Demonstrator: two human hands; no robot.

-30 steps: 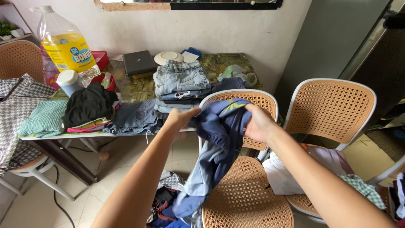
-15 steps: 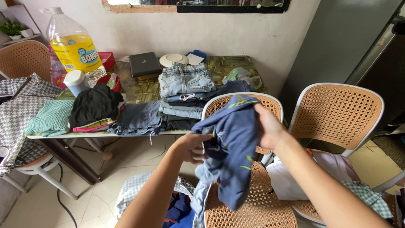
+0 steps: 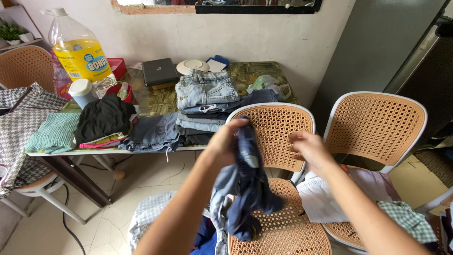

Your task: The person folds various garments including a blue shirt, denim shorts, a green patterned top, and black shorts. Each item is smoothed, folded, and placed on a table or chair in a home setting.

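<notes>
Fingers of the left hand (image 3: 225, 141) are pinching blue shorts (image 3: 245, 189) above the wicker chair (image 3: 278, 127), while the right hand (image 3: 306, 146) is hovering empty, needing a matching grip.

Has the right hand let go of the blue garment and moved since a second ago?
Yes. The right hand is now off the crumpled blue garment, lower against the woven chair back; the left hand holds it alone.

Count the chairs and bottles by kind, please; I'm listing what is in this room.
Tan woven-cane chairs with white frames: 3 (behind the blue garment, right, far left)
Clear plastic jug of yellow liquid: 1
Small white-capped bottle: 1
Total: 5
</notes>
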